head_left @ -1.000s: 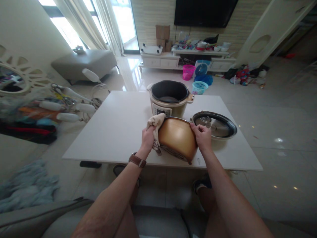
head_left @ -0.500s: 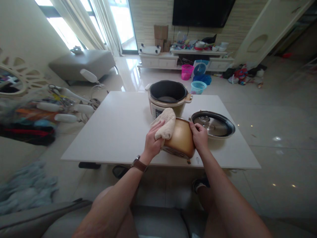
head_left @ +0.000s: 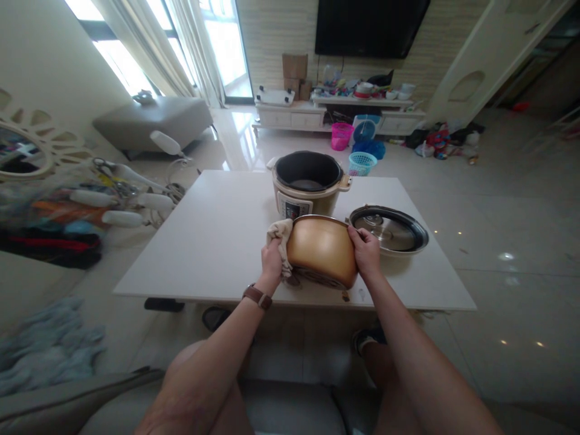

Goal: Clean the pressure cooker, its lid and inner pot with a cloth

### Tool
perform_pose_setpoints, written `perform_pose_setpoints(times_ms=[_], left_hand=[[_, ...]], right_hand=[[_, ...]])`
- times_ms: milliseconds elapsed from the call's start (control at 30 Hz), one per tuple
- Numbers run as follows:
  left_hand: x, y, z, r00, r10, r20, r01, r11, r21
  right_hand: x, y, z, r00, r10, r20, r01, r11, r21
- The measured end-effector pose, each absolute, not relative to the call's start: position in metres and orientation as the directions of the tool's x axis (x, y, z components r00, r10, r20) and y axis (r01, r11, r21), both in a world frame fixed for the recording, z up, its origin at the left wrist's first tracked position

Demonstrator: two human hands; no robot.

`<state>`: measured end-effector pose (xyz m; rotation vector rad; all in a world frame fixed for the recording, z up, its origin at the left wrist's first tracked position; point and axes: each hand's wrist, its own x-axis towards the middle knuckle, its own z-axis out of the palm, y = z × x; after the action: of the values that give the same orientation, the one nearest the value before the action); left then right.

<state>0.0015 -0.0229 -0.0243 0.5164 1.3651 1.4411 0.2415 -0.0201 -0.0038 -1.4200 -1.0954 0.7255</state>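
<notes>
Down from the top of the inner pot (head_left: 322, 249) the cloth (head_left: 281, 232) has slid; the left hand (head_left: 272, 261) now clenches it against the pot's left flank. The right hand (head_left: 366, 254) grasps the right rim, tilting the pot at the table's (head_left: 217, 241) near edge, just before the cooker body (head_left: 308, 181), with the lid (head_left: 389, 228) to the right. Wiping the outside, it seems; reaching the unwiped side calls for turning the pot.

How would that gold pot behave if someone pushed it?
The gold pot looks like rigid, glossy metal, so probably slippery. It lies tipped on its rounded wall, steadied by the right hand, so a push would likely roll it. Near the table edge, it might drop off.
</notes>
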Motion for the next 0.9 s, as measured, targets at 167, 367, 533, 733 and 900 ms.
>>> perform_pose_setpoints(times_ms=[167,367,533,733,900], left_hand=[[0.006,-0.035,-0.04,-0.334,0.855,-0.396,-0.465,0.216,0.859],[0.011,-0.049,-0.035,-0.397,0.871,-0.288,-0.363,0.139,0.921],[0.011,-0.046,-0.017,-0.401,0.914,-0.063,-0.162,-0.003,0.987],[-0.003,-0.038,-0.007,-0.04,0.872,0.488,0.289,-0.458,0.841],[-0.009,-0.032,-0.005,0.087,0.838,0.539,0.299,-0.538,0.788]], right_hand=[[0.252,-0.019,-0.01,0.353,0.926,0.132,0.15,0.083,-0.985],[0.26,-0.022,-0.017,0.351,0.931,0.096,0.076,0.074,-0.994],[0.255,-0.02,-0.019,0.357,0.932,0.068,0.067,0.047,-0.997],[0.244,-0.009,-0.015,0.323,0.942,0.094,0.13,0.054,-0.99],[0.245,-0.002,-0.02,0.343,0.937,0.063,0.082,0.037,-0.996]])
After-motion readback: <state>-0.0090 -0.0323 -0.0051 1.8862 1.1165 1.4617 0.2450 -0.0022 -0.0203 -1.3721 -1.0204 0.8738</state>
